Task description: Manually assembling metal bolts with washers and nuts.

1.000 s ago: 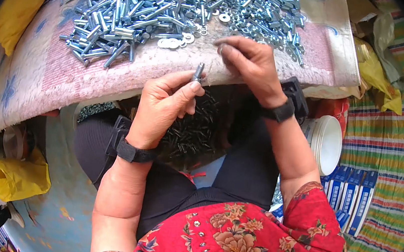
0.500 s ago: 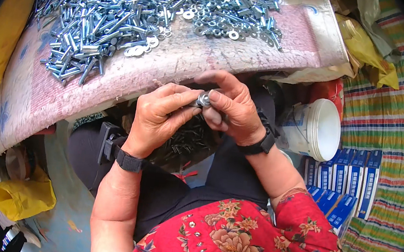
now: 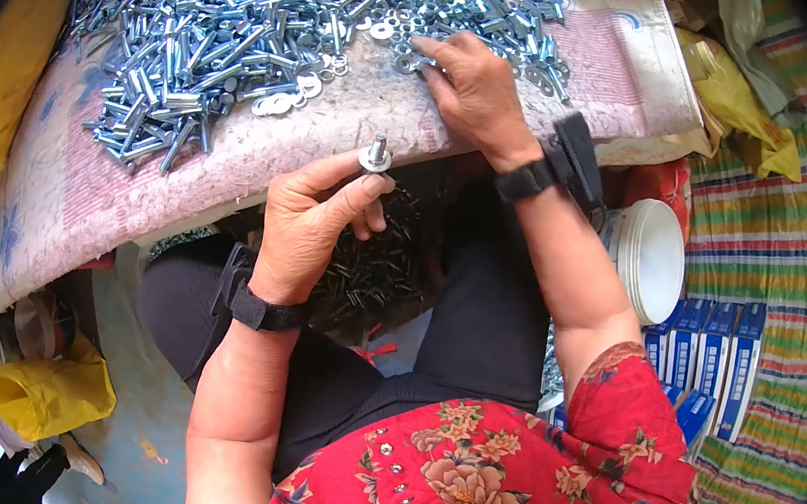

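Observation:
My left hand (image 3: 313,211) is closed, pinching a metal bolt (image 3: 380,143) between thumb and fingers just in front of the table edge. The threaded end of the bolt points up, and a round flat washer (image 3: 374,162) sits around it. The lower part of the bolt is hidden by my fingers. Over the table, my right hand (image 3: 473,94) reaches to the near edge of a group of small nuts (image 3: 406,63). Its thumb and index finger are apart, with the fingertips at the nuts.
A large pile of metal sleeves and bolts (image 3: 218,38) covers much of the cloth-covered table (image 3: 337,133). Loose washers (image 3: 281,104) lie at its near edge. Dark metal pieces (image 3: 377,259) lie below the table edge. A white bucket (image 3: 652,262) and blue-and-white boxes (image 3: 714,351) stand on the right.
My right hand has left the bolt and moved up to the nuts on the table. My left hand keeps the bolt and has tilted it upright.

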`<state>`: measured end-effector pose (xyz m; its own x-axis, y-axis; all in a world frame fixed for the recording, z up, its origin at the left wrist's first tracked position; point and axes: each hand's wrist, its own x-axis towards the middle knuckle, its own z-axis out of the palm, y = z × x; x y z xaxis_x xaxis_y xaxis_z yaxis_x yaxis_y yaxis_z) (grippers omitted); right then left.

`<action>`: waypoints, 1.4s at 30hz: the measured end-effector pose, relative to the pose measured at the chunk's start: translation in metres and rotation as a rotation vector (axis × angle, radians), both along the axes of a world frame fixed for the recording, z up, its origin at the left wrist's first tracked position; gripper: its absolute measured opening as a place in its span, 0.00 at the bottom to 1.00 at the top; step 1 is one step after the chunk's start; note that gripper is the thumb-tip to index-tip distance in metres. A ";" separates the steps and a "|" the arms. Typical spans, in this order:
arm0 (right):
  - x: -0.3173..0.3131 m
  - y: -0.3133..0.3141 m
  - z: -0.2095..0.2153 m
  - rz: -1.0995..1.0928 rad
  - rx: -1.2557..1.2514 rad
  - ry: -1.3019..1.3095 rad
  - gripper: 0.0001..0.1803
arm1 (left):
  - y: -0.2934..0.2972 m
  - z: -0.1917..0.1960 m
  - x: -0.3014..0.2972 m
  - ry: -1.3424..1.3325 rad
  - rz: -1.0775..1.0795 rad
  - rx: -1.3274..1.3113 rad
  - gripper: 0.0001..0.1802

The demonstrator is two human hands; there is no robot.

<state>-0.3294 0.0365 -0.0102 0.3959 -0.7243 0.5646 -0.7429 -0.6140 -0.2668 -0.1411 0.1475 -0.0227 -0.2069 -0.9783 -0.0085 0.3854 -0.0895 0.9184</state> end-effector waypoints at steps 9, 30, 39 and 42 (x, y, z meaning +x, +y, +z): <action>0.017 0.040 0.017 0.041 0.451 -0.586 0.06 | 0.001 -0.003 0.006 0.031 0.005 0.007 0.12; 0.026 0.081 0.021 0.381 0.301 -0.544 0.10 | 0.005 0.004 0.017 -0.110 -0.036 -0.057 0.10; 0.018 0.073 0.042 0.513 0.458 -0.318 0.13 | 0.004 0.006 0.023 -0.124 -0.139 -0.010 0.10; 0.015 0.073 0.043 0.470 0.654 -0.340 0.11 | 0.003 0.004 0.023 -0.114 -0.159 0.002 0.10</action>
<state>-0.3141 0.1096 0.0333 0.6206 -0.7482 0.2348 -0.2670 -0.4831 -0.8338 -0.1180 0.1508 -0.0190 -0.3568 -0.9332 -0.0429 0.2594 -0.1431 0.9551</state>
